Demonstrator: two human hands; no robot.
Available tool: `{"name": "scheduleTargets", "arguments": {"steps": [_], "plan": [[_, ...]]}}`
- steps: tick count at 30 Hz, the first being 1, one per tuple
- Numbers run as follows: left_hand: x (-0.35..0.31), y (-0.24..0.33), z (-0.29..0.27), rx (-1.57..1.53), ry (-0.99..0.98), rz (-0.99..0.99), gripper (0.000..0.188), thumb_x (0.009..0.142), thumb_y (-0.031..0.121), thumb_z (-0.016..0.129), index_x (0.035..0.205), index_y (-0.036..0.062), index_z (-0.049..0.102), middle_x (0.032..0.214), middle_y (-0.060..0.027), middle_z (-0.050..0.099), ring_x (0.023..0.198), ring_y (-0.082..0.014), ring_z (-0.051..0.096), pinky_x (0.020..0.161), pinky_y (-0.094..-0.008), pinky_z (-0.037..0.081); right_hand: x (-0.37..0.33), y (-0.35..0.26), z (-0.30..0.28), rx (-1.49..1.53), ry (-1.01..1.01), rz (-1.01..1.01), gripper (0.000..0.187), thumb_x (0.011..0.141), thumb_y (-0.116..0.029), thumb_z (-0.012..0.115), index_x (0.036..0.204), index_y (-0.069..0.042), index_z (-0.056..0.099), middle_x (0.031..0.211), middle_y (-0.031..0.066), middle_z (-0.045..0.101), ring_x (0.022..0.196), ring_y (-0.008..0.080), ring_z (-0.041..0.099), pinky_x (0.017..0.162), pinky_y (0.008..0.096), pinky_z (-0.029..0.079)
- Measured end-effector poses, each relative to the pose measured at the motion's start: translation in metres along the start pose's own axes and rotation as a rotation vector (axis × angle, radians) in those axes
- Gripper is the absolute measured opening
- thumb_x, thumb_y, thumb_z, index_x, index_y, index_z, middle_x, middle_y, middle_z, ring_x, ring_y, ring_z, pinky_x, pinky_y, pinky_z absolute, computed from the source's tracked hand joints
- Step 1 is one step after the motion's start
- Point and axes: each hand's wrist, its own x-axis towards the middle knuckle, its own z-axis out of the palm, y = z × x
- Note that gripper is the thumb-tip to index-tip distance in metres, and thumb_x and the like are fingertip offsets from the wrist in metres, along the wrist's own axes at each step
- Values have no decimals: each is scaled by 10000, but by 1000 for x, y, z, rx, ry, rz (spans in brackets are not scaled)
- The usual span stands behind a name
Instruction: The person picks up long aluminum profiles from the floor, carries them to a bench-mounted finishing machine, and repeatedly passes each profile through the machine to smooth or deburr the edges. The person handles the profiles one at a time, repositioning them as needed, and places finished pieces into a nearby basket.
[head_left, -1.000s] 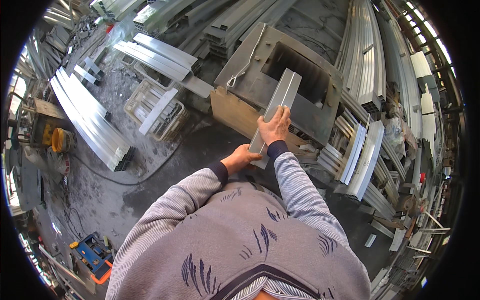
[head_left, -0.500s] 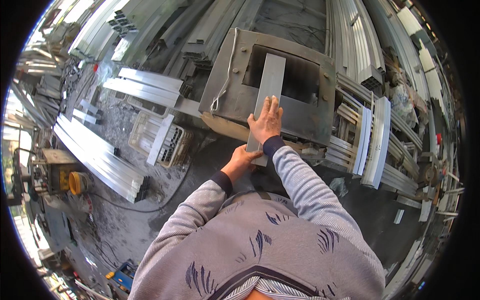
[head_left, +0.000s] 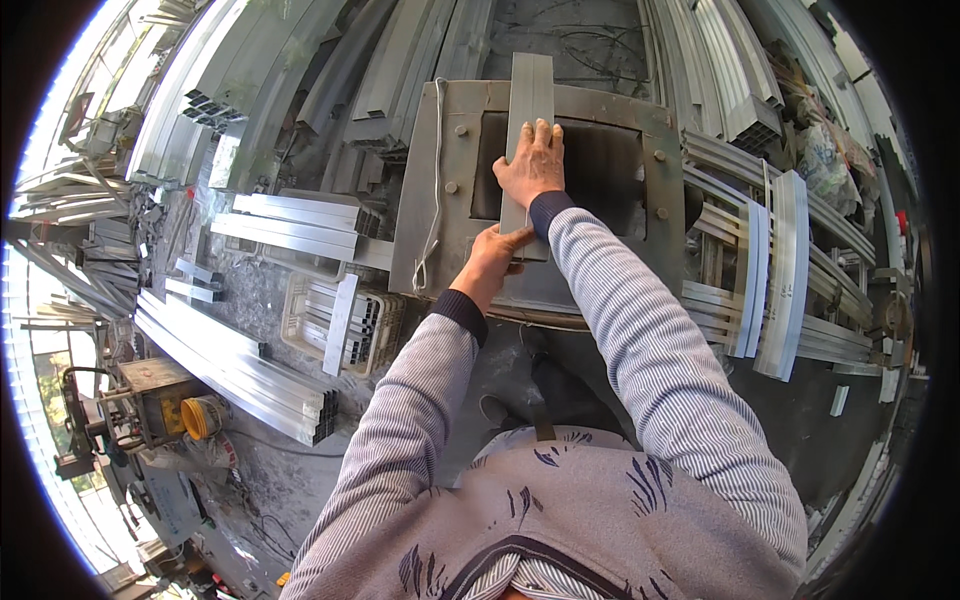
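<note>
A long flat-faced silver metal profile [head_left: 531,88] lies lengthwise away from me over a dark steel machine table [head_left: 600,98], its far end reaching past the table's back edge. My right hand [head_left: 533,165] grips it from above near the middle, thumb on the left side and fingers across the top. Around its near end my left hand [head_left: 493,262] is closed, with some of its fingers hidden under the metal. A dark rectangular recess [head_left: 595,180] framed by bolts shows beneath and right of the profile.
A white cord [head_left: 437,190] runs along the table's left side. To the left are a plastic crate [head_left: 295,325] of short cut pieces and a stack of long bright profiles [head_left: 235,365]. More profiles [head_left: 785,275] lean at the right. A yellow bucket [head_left: 200,418] stands far left.
Both hands have moved forward with the profile, away from my body. Its far end now extends beyond the table's back edge, and its near end rests over the table's front part.
</note>
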Motion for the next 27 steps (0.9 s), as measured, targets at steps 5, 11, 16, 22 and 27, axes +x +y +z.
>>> {"name": "scheduleTargets", "arguments": {"steps": [5,11,16,22,27], "plan": [[-2,0,-8,-10,52,-7,392,904,423,807,1144,135,691,1080,21,721,898,-125,633,727,-316,494,-3,-13,0,-15,-62,17,779,886,-395,669,1510,32,478,1579,215,400,1476,454,317,1212,492,317],[-27,-36,-20,-78,48,-28,399,903,394,832,1156,129,674,1044,16,721,873,-130,650,678,-302,515,-47,-34,-11,-31,-46,14,781,858,-372,709,1482,40,487,1548,199,433,1457,458,327,1221,502,314],[-52,-70,-27,-94,27,4,383,928,374,815,1168,109,677,1024,13,723,843,-116,644,639,-292,506,-91,-45,-20,-6,-61,24,789,849,-346,728,1488,42,475,1561,186,397,1460,463,307,1208,508,320],[-89,-103,-37,-118,-29,6,374,940,355,811,1157,79,682,917,-3,723,687,-116,627,551,-252,464,-138,-60,-28,-4,-131,71,809,864,-328,706,1529,45,436,1603,177,355,1495,488,256,1161,525,380],[-119,-131,-41,-117,-12,22,349,953,347,798,1127,65,688,873,-13,713,656,-106,615,547,-258,466,-178,-70,-31,24,-121,113,795,863,-315,708,1529,28,443,1604,158,347,1506,465,258,1131,528,474]]}}
